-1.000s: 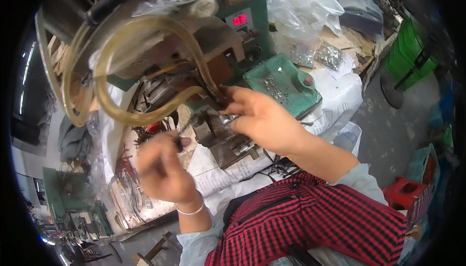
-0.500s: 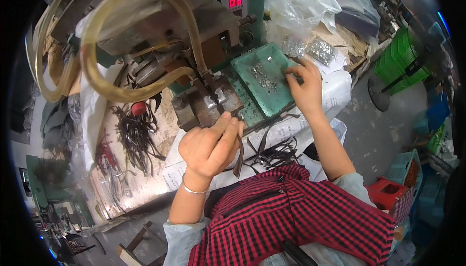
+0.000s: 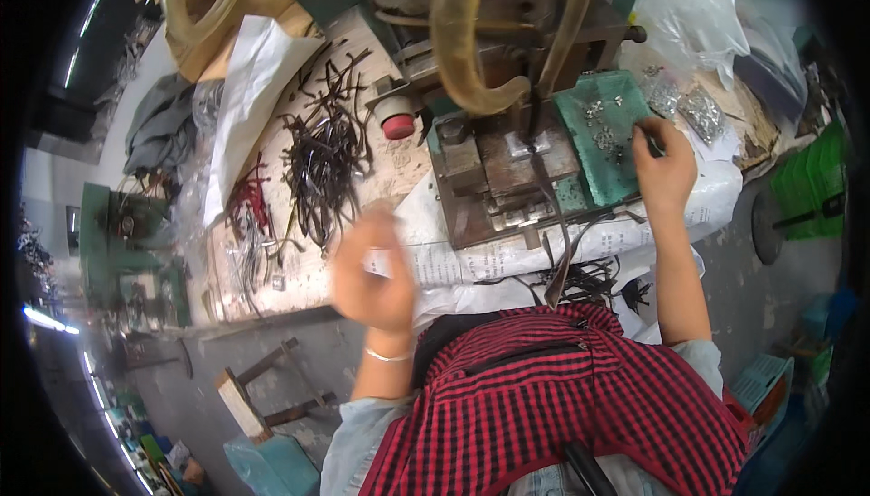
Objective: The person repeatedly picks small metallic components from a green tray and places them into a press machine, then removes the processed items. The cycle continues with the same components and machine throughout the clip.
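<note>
A dark narrow strap (image 3: pixel 560 224) lies across the metal fixture (image 3: pixel 489 156) of the press; its far end is at a small shiny metal piece (image 3: pixel 526 145), and its near end hangs toward my apron. My left hand (image 3: pixel 373 274), smeared by motion, is over the table's front part, between the fixture and a heap of dark straps (image 3: pixel 324 165). Its fingers cannot be made out. Beside the right rim of a green tray (image 3: pixel 589 165) with small shiny metal bits, my right hand (image 3: pixel 669 168) has curled fingers, thumb close to forefinger. Whatever they pinch is too small to tell.
A red push button (image 3: pixel 397 125) stands left of the fixture. Yellowish hoses (image 3: pixel 464 43) loop over the press. More dark straps (image 3: pixel 589 280) lie at the table's front edge. Bags of metal bits (image 3: pixel 700 114) lie right of the tray, with a green crate (image 3: pixel 807 188) beyond.
My view has swung left. My left hand has left the strap at the fixture and moved left toward the strap heap. My right hand stays by the tray's right rim, fingers more closed.
</note>
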### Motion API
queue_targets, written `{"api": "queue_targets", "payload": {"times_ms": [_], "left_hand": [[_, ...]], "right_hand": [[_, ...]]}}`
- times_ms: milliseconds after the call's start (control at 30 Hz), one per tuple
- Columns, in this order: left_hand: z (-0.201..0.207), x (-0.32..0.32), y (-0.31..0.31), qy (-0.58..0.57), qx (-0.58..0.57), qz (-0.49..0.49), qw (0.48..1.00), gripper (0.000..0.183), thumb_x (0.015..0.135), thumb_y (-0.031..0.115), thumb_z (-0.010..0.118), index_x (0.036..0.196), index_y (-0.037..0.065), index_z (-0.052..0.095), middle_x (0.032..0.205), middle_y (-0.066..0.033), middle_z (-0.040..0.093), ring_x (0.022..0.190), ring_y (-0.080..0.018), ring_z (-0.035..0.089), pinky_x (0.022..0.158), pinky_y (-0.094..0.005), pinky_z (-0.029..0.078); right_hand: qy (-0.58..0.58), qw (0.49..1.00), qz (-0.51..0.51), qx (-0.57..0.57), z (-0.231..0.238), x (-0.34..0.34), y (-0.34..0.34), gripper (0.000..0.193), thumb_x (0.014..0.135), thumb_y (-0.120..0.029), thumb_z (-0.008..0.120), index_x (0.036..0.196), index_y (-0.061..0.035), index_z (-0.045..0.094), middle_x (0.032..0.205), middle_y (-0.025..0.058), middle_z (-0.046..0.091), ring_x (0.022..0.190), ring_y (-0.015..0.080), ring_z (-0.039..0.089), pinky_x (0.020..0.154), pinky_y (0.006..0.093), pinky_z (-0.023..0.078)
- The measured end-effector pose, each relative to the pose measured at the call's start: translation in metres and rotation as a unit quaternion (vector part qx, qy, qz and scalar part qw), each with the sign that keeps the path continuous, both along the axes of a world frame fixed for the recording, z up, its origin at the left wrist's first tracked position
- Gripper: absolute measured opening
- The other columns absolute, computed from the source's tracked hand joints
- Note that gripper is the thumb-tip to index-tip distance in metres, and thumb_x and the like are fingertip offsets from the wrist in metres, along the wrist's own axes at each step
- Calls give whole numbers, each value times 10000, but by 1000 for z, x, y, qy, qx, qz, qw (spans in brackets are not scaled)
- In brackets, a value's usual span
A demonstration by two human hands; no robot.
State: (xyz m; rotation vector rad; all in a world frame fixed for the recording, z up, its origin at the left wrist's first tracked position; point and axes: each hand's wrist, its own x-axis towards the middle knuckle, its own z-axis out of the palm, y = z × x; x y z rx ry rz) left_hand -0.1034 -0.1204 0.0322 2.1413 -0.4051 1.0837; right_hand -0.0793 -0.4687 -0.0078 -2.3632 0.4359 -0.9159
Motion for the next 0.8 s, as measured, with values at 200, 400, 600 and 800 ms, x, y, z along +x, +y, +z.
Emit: {"api": "queue_targets", "payload": {"times_ms": [200,400,600,800], "left_hand": [[13,103,78,103,165,129,972,57,835,119,778,881,85,786,971,-82,735,924,-313,643,866,-414,491],[-79,194,53,280,327,316,845,202,813,222,735,917,69,816,1146,-85,702,1139,-296,605,922,-440,473],[-122,215,80,345,407,245,809,493,802,444,776,1068,28,765,1144,-114,711,1115,-300,641,897,-424,484],[-103,209,74,451,339,190,804,557,710,468,802,995,-7,742,1022,-223,734,976,-400,719,895,-439,575]], "right_hand": [[-7,953,104,283,-9,13,0,164,869,-78,727,1013,2,728,834,36,716,739,85,633,694,250,496],[-7,972,71,224,-5,-4,-4,144,864,-66,715,997,-9,725,855,44,726,752,112,632,723,272,506],[-42,993,-39,100,-25,-64,-33,140,885,-40,724,1020,-9,749,934,84,738,865,179,672,819,304,524],[-90,980,112,138,23,-47,14,126,884,-26,734,1005,-22,767,981,105,758,918,240,706,855,344,532]]}}
